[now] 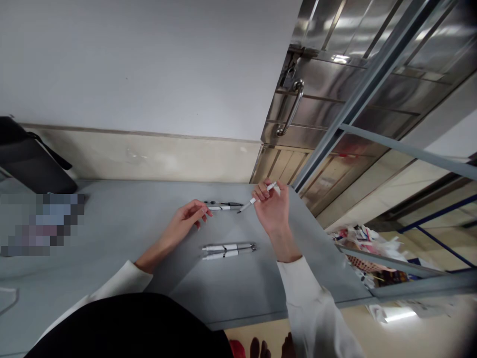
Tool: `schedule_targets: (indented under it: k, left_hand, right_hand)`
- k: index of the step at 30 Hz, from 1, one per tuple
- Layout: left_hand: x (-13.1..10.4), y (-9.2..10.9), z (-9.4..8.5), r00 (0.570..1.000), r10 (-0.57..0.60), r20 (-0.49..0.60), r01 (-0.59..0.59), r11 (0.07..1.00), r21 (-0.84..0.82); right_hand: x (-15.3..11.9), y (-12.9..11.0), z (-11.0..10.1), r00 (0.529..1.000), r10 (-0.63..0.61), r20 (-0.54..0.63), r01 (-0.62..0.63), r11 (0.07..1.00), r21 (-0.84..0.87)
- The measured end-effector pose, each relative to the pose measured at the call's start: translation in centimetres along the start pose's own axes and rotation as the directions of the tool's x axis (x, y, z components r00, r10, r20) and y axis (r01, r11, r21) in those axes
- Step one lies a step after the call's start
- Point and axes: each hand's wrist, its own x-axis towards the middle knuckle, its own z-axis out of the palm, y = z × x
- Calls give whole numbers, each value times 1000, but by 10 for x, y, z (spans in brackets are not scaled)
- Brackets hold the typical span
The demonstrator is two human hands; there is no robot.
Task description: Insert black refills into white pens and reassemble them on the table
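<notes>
Center of frame: the right hand (274,211), palm turned to the viewer, grips a slim white pen (246,205) in its curled fingers; the dark tip slants down to the left, and the fingers hide part of the barrel. The left hand (190,216) is loosely bent at the left end of a row of pens (219,208), white and dark, lying roughly parallel; whether its fingertips grip or merely meet the white barrel cannot be told. Below center, a second group of pens (227,250), smooth white barrels with dark bands and shiny ends, lies close together; their exact number is hard to make out. The table (126,214) is flat, matte gray. Upper right: ribbed, reflective metal door (316,74) with a rounded bar handle (291,108). Left edge: a black case (35,161), cut off, with a strap; below it, a pixelated patch conceals its contents. A rounded black shape (126,328) covers the lower left, cropped by the frame.
</notes>
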Motion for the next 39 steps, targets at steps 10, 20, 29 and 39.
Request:
schedule_targets:
  k: [10, 20, 29, 39]
  left_hand:
    - [1, -1, -1, 1000, -8, 3, 8, 1000, -14]
    - [-1, 0, 0, 1000, -26, -11, 26, 1000, 3]
    - [-1, 4, 1, 999, -34, 9, 34, 999, -24]
    - [1, -1, 1, 999, -30, 25, 30, 999, -25]
  right_hand:
    - [-1, 1, 1, 1000, 25, 3, -25, 986, 167]
    - [-1, 1, 1, 997, 78, 2, -74, 949, 307]
    - [-2, 0, 3, 998, 49, -29, -40, 963, 266]
    - [-3, 0, 2, 999, 39, -11, -34, 963, 267]
